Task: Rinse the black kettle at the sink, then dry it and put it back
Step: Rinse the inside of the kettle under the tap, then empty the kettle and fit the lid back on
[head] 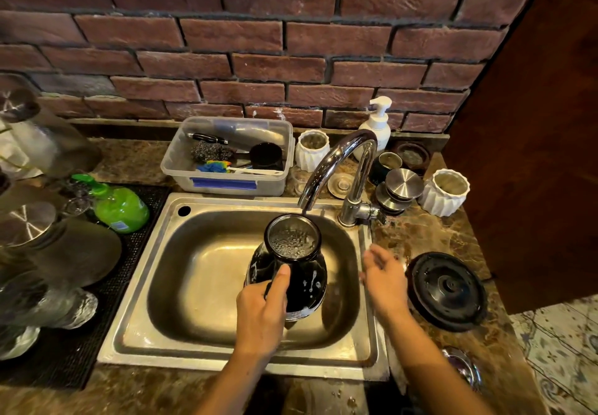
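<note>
- Black kettle (293, 272) held over the steel sink (207, 285), mouth under the faucet (336, 168) spout, water bubbling inside.
- Left hand (262, 311) wraps the handle at 6 o'clock; right hand (383, 277) at 3 o'clock, fingers loosely spread, empty.
- Likely rigid, wet, soapy, heavier as it fills: keep to the handle.
- Kettle lid (448, 290) at 3 o'clock on the counter.
- No readable writing; the label on the green bottle (121, 207) is illegible.

The left hand (259, 311) holds the black kettle (291, 272) over the sink (136, 285), its open mouth under the tap (336, 162). The right hand (385, 275) hovers open beside it, near the black lid (448, 290) on the table (430, 230).
</note>
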Motion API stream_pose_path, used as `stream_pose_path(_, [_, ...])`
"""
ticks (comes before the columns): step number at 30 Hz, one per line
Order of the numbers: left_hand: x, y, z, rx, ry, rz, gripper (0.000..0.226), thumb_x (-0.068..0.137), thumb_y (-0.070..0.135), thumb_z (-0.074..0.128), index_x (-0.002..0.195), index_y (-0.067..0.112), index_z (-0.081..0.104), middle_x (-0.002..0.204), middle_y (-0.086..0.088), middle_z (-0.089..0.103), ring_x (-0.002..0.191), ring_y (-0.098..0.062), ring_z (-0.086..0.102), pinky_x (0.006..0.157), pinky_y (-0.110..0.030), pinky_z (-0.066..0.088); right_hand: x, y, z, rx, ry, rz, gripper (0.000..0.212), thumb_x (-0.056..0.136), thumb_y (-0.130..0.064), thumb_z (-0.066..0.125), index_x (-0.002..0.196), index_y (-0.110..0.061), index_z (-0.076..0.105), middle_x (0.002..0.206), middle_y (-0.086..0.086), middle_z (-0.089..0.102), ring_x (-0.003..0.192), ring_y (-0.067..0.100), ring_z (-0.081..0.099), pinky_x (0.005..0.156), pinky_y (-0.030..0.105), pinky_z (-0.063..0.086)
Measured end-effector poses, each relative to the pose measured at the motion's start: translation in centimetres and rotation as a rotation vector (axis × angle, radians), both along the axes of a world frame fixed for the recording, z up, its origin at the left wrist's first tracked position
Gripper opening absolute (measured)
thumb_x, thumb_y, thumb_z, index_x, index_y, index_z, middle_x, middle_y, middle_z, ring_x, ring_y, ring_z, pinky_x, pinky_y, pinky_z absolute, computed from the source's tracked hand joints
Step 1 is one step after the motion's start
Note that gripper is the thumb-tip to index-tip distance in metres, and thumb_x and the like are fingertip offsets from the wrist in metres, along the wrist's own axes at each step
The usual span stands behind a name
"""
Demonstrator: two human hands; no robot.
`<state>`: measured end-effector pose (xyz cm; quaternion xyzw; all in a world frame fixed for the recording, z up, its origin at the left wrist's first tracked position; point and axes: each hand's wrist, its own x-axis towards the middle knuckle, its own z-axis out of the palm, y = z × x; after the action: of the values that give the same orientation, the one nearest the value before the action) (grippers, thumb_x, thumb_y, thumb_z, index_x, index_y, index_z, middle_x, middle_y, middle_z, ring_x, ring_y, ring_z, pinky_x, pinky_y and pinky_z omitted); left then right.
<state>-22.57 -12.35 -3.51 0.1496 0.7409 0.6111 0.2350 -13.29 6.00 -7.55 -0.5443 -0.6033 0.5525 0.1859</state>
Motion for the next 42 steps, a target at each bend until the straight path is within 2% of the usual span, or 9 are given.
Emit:
stream_pose_path(2, [0.2, -0.2, 0.3, 0.013, -0.008, 0.009, 0.063, 0.079, 0.062, 0.051, 0.042, 0.012, 0.044, 0.036, 0.002, 0.042, 0.041, -0.013, 0.046, 0.049, -0.032, 0.038, 0.3, -1.8, -1.2, -0.158, 0.090, -0.037, 0.021, 0.100, -0.013, 0.057, 0.112, -0.025, 0.070, 0.112, 0.009, 0.072, 0.094, 0.016, 0.068, 0.095, 0.044, 0.057])
stream_pose_path(4, [0.5, -0.4, 0.7, 0.028, 0.000, 0.010, 0.061, 0.082, 0.058, 0.052, 0.040, 0.014, 0.042, 0.037, 0.002, 0.042, 0.042, -0.013, 0.046, 0.049, -0.032, 0.036, 0.5, -3.3, -2.0, -0.285, 0.161, -0.043, 0.026, 0.100, -0.006, 0.057, 0.125, -0.009, 0.066, 0.112, 0.011, 0.071, 0.101, 0.019, 0.069, 0.090, 0.035, 0.058])
stream_pose_path(9, [1.3, -1.4, 1.7, 0.025, 0.077, 0.028, 0.070, 0.086, 0.056, 0.048, 0.043, 0.003, 0.040, 0.038, 0.000, 0.040, 0.043, -0.023, 0.044, 0.050, -0.051, 0.040, 0.8, -5.9, -1.7, -0.403, 0.220, -0.012, 0.023, 0.101, -0.005, 0.056, 0.120, -0.010, 0.067, 0.115, 0.012, 0.072, 0.108, 0.024, 0.070, 0.084, 0.029, 0.060])
stream_pose_path(13, [2.5, -2.1, 2.6, 0.048, 0.143, 0.070, 0.060, 0.091, 0.044, 0.046, 0.036, 0.021, 0.048, 0.035, 0.005, 0.042, 0.040, -0.006, 0.042, 0.047, -0.025, 0.035, 1.2, -6.8, -0.6, -0.484, 0.275, -0.025, 0.022, 0.101, -0.002, 0.053, 0.114, -0.010, 0.069, 0.115, 0.015, 0.073, 0.108, 0.025, 0.070, 0.078, 0.024, 0.061])
stream_pose_path(15, [3.0, -2.6, 2.9, 0.055, 0.161, 0.077, 0.060, 0.090, 0.048, 0.046, 0.036, 0.023, 0.047, 0.035, 0.005, 0.042, 0.039, -0.004, 0.040, 0.046, -0.023, 0.033, 1.5, -7.5, 0.0, -0.500, 0.279, 0.017, 0.025, 0.102, -0.002, 0.051, 0.120, -0.006, 0.069, 0.116, 0.014, 0.074, 0.108, 0.024, 0.071, 0.075, 0.021, 0.060])
stream_pose_path(20, [4.1, -4.1, 3.5, 0.067, 0.097, 0.119, 0.062, 0.087, 0.057, 0.047, 0.039, 0.017, 0.042, 0.038, 0.000, 0.040, 0.042, -0.022, 0.041, 0.048, -0.053, 0.037, 2.2, -9.1, 1.1, -0.562, 0.326, 0.043, 0.027, 0.100, 0.001, 0.050, 0.108, -0.009, 0.073, 0.108, 0.008, 0.079, 0.107, 0.021, 0.073, 0.087, 0.031, 0.059])
stream_pose_path(28, [5.7, -6.4, 5.0, 0.069, 0.126, 0.150, 0.063, 0.090, 0.053, 0.048, 0.038, 0.019, 0.041, 0.038, -0.001, 0.039, 0.040, -0.026, 0.040, 0.047, -0.052, 0.035, 3.6, -11.9, 2.2, -0.669, 0.413, 0.045, 0.033, 0.101, 0.004, 0.045, 0.119, -0.004, 0.071, 0.112, 0.011, 0.078, 0.112, 0.023, 0.071, 0.084, 0.028, 0.059])
stream_pose_path(32, [6.4, -7.9, 5.5, 0.070, 0.116, 0.156, 0.068, 0.091, 0.054, 0.049, 0.041, 0.010, 0.038, 0.038, -0.011, 0.036, 0.039, -0.038, 0.039, 0.044, -0.055, 0.034, 4.1, -13.3, 2.9, -0.670, 0.423, 0.043, 0.035, 0.100, 0.007, 0.043, 0.113, -0.005, 0.073, 0.109, 0.012, 0.079, 0.109, 0.023, 0.072, 0.091, 0.033, 0.057])
stream_pose_path(42, [7.2, -12.2, 6.3, 0.058, 0.162, 0.122, 0.074, 0.092, 0.054, 0.046, 0.043, 0.000, 0.038, 0.041, -0.023, 0.038, 0.039, -0.038, 0.040, 0.045, -0.056, 0.036, 5.2, -17.6, 3.6, -0.741, 0.483, 0.022, 0.031, 0.099, 0.003, 0.052, 0.124, -0.004, 0.069, 0.115, 0.010, 0.077, 0.107, 0.019, 0.074, 0.100, 0.038, 0.054])
